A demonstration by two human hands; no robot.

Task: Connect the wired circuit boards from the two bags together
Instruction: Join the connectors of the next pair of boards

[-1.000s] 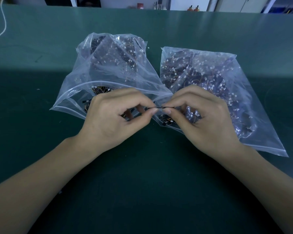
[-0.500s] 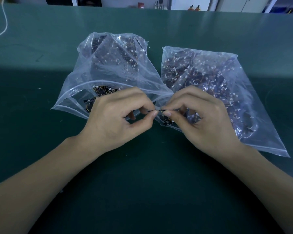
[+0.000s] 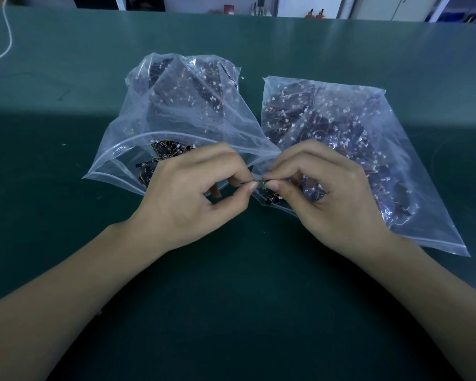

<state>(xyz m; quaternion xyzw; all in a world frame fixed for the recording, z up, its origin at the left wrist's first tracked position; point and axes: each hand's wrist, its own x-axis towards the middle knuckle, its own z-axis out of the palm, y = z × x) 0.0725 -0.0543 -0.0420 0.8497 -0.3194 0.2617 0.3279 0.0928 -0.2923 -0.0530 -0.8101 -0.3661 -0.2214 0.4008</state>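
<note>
Where the two bag mouths meet, you hold a thin dark piece [image 3: 254, 182] edge-on, so it reads only as a slim black sliver bridging your two hands. Whether it is one circuit board or two already joined, the view does not tell. Your left hand [image 3: 187, 193] pinches its left end between thumb and curled forefinger; the other fingers curl under the palm. Your right hand [image 3: 324, 199] pinches the right end the same way, thumb tip and forefinger tip closed on it, remaining fingers bent over the bag film.

Left bag [image 3: 176, 119]: clear, soft zip-lock plastic, creased and puffed upward, its mouth gaping toward you just left of the pinched piece. Inside lie small black boards with thin orange and yellow wires and tiny white connector plugs, heaped in a loose tangle. A few spill near the mouth, beside your left knuckles.

Right bag [image 3: 355, 138]: same clear film, flatter and wrinkled, lying right of the pinched piece and running away from it toward the near right. It is packed with the same dark boards, reddish wires and white plugs. One black board sits inside its corner, just below your right thumb.

Both bags rest on a dark green, matte table mat [image 3: 231, 298] with faint specks. A white cord [image 3: 6, 37] curves far left of the bags.
</note>
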